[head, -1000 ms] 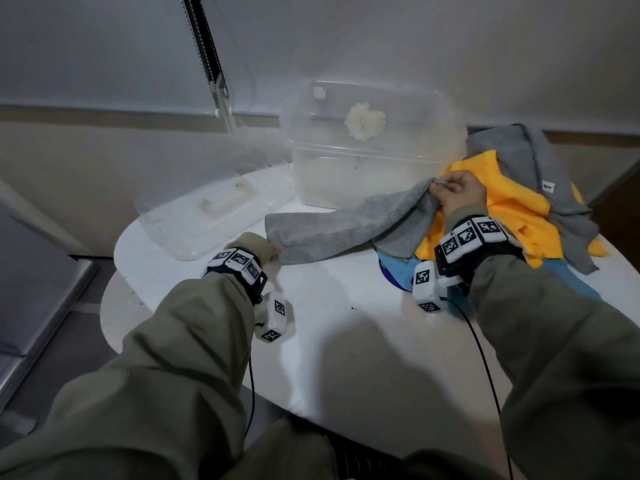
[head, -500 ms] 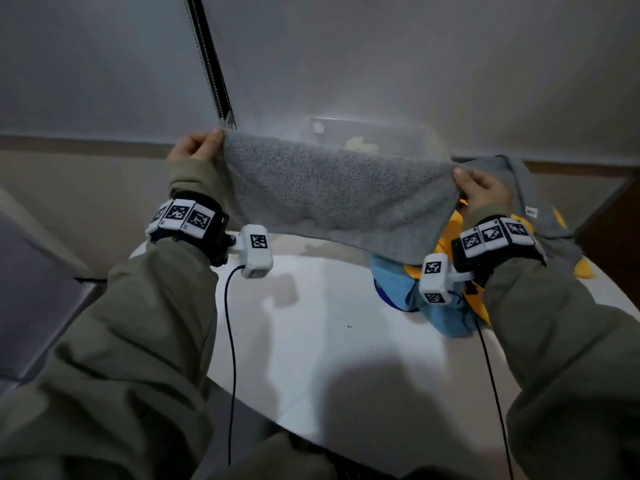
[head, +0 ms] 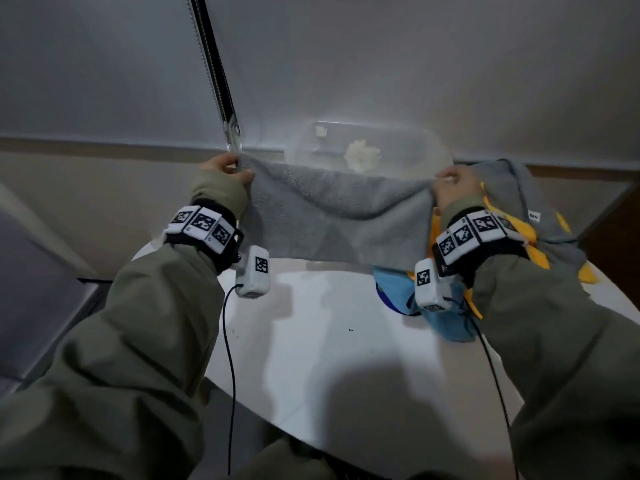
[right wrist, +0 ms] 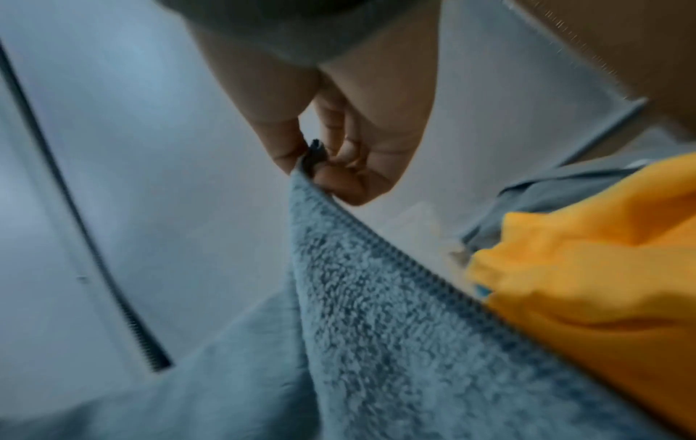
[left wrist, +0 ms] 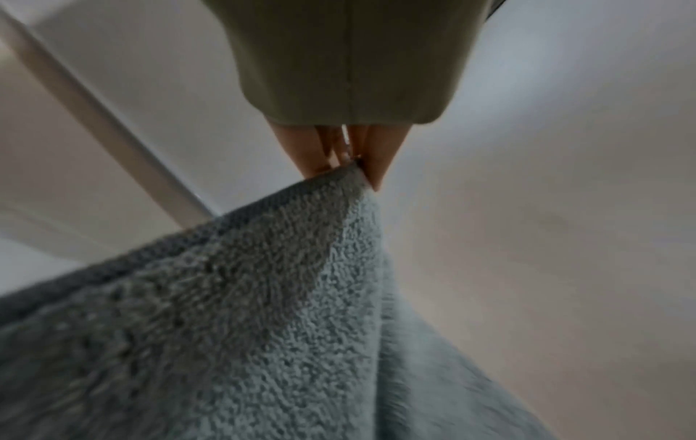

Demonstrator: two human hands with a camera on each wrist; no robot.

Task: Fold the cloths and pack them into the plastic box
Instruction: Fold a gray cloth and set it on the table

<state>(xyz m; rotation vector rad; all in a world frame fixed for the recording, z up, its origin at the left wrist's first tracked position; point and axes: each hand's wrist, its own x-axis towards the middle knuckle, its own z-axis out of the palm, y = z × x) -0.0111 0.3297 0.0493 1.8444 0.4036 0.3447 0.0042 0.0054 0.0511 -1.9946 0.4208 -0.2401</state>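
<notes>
A grey fluffy cloth (head: 332, 220) hangs spread in the air above the white table (head: 329, 341). My left hand (head: 227, 171) pinches its upper left corner; my right hand (head: 453, 183) pinches the upper right corner. The left wrist view shows the left hand (left wrist: 354, 160) with the cloth (left wrist: 226, 327) hanging from it, and the right wrist view shows the right hand (right wrist: 320, 166) on the grey cloth (right wrist: 376, 327). Behind the cloth stands the clear plastic box (head: 367, 143), its lower part hidden, with a pale crumpled thing (head: 362, 157) inside.
At the right of the table lies a pile of cloths: yellow (head: 540, 258), grey (head: 512, 195) and blue (head: 446, 323). A wall with a dark vertical strip (head: 214, 64) rises behind the table. The table's rounded front edge lies close to me.
Both hands lifted the grey cloth off the table and spread it in the air. Since half a second ago the hands and cloth have come down a little, showing more of the box.
</notes>
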